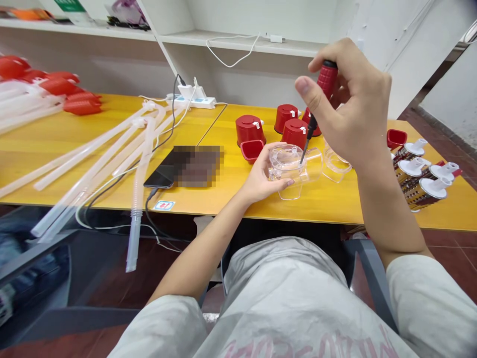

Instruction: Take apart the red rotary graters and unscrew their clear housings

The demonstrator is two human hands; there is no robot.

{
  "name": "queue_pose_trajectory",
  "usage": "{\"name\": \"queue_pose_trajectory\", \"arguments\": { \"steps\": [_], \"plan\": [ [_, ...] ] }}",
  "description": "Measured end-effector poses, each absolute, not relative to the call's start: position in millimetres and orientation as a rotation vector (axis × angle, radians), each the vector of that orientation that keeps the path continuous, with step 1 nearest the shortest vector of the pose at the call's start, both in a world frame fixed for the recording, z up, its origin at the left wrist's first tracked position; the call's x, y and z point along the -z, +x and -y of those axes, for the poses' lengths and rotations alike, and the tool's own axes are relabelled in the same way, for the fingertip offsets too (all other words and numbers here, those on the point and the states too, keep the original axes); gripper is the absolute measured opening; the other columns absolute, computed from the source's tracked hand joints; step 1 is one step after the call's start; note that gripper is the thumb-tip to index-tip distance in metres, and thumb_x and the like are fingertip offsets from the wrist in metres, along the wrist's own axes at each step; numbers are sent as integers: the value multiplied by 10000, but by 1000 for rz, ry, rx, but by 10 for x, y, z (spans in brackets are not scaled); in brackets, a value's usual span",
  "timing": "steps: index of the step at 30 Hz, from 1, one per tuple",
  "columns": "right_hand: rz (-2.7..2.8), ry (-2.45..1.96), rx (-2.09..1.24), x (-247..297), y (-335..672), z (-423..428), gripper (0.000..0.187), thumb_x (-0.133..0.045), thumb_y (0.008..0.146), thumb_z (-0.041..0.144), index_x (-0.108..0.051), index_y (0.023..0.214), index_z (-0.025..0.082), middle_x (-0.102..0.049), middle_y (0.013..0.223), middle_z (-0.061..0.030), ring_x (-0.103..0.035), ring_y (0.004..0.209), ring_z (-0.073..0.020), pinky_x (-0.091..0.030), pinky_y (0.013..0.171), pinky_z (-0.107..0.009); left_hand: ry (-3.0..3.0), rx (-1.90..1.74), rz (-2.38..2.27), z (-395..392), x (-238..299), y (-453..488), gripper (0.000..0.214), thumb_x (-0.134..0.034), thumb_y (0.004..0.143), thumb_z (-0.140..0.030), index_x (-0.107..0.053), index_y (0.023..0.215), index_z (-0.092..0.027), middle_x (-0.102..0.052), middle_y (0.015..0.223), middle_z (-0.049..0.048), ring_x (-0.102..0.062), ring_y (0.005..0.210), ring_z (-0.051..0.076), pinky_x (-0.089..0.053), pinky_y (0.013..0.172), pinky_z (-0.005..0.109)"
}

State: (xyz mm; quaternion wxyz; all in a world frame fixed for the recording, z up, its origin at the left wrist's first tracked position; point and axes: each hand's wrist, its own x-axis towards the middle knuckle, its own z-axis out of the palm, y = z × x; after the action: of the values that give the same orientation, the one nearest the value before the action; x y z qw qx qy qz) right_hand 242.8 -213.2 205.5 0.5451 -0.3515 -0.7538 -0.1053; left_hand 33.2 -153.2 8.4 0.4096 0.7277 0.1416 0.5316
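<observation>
I log the following near the front edge of the yellow table (298, 211), right of centre. Left hand (261, 174): fingers curled, cradling a clear plastic housing (294, 171). Right hand (354, 104): closed around a red-handled screwdriver (323, 82), its tip inside the housing. Nearby: red plastic cups (249, 130) behind the hands, white-capped canisters (419, 186) toward the right end, a smartphone (160, 175) and clear corrugated tubes (97, 159) to the left.
</observation>
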Motion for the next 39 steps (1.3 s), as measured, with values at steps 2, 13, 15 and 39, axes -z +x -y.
{"name": "queue_pose_trajectory", "arguments": {
  "steps": [2, 13, 15, 39],
  "plan": [
    [1797, -819, 313, -2141, 2415, 2165, 281, -777, 1144, 485, -724, 986, 258, -647, 778, 29, -563, 689, -161, -542, 811, -376, 1817, -1339, -361, 1529, -80, 334, 1057, -1126, 776, -536, -566, 1643, -305, -721, 1635, 170, -772, 1510, 401, -648, 1283, 588],
    [1981, -788, -106, -2308, 2495, 2252, 173, -821, 1066, 336, -855, 1233, 362, -822, 1116, 9, -727, 924, -207, -684, 899, -403, 1729, -1317, -352, 1504, -74, 363, 1071, -1146, 719, -571, -607, 1596, -276, -764, 1613, 192, -784, 1491, 415, -643, 1286, 595],
    [1985, -759, -146, -2315, 2513, 2231, 184, -830, 1061, 349, -862, 1242, 359, -847, 1172, 14, -763, 965, -216, -705, 943, -417, 1723, -1311, -343, 1502, -76, 362, 1072, -1149, 718, -563, -608, 1598, -276, -764, 1619, 193, -782, 1496, 418, -648, 1279, 596],
    [2070, -693, -192, -2321, 2738, 1818, 410, -853, 933, 774, -860, 1220, 482, -842, 1183, -42, -780, 1053, -325, -702, 968, -545, 1651, -1192, -291, 1543, -137, 303, 1009, -1147, 728, -482, -689, 1597, -253, -794, 1603, 195, -790, 1491, 449, -663, 1267, 576]
  ]
}}
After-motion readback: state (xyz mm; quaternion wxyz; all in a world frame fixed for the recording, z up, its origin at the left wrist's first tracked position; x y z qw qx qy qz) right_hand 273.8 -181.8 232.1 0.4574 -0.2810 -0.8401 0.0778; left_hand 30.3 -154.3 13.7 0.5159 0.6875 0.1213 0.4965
